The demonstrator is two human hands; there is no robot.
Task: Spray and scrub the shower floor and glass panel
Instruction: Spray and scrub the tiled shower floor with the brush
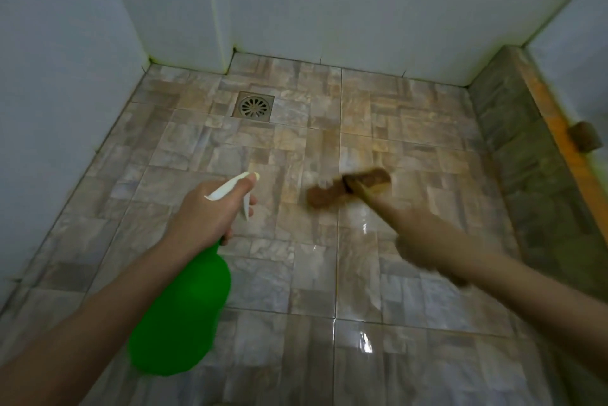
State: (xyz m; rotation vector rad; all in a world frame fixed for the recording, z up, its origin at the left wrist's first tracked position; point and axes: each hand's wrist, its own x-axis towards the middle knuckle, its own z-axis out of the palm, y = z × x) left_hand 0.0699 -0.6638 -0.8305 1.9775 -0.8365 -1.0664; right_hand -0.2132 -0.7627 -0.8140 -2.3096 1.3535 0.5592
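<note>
Progress: floor (411, 129) wet below drain (255, 105), scrubbing apparently underway; glass panel likely pending.
Left hand (207, 211): grips spray bottle (184, 307).
Right hand (427, 241): blurred, grips brush (348, 187).

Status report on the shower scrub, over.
Left hand holds green plastic spray bottle. Right hand, blurred, holds brown scrub brush on wet tiled floor. Nothing in its way.

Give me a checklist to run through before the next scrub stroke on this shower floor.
1. Left hand grips the green plastic spray bottle with white trigger: ok.
2. Its nozzle is aimed at the stone-pattern tiled floor: ok.
3. Right hand holds the brown long-handled scrub brush: ok, though blurred.
4. Brush head touching the floor: cannot tell, motion blur.
5. Floor wet around the brush: ok, sheen visible.
6. Square metal drain grate uncovered: ok.
</note>
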